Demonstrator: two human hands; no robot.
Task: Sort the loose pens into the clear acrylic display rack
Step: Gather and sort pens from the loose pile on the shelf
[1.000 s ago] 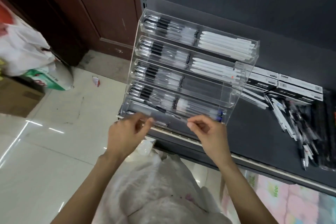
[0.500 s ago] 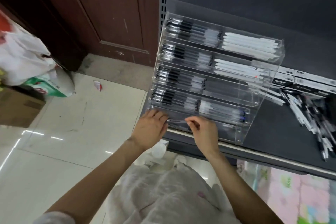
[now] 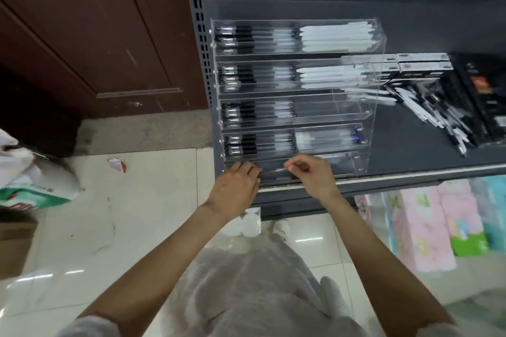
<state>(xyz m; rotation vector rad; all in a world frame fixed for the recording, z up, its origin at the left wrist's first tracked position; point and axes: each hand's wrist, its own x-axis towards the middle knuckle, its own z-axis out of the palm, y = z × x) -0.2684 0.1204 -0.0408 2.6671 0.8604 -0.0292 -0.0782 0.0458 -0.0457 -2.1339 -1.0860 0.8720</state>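
Note:
A clear acrylic display rack (image 3: 367,123) with several stepped tiers stands on the dark shelf (image 3: 410,150). Black-grip clear pens fill the left of its tiers; white pens lie in the right of the top two. Both hands are at the lowest tier. My left hand (image 3: 235,186) rests with curled fingers on that tier's left end. My right hand (image 3: 312,172) pinches the end of a thin clear pen (image 3: 273,170) that lies along the tier between the hands. Loose pens (image 3: 432,115) lie in a heap on the shelf right of the rack.
Flat black and white pen boxes (image 3: 421,63) lie behind the loose heap, and dark packs (image 3: 487,101) lie at the far right. Pastel tissue packs (image 3: 427,227) sit under the shelf. A wooden door (image 3: 95,35) and bags (image 3: 32,186) stand at the left over a tiled floor.
The view has swung left, so the rack sits more to the right and squarer. Both hands stayed at the lowest tier, and the left hand moved nearer its left end.

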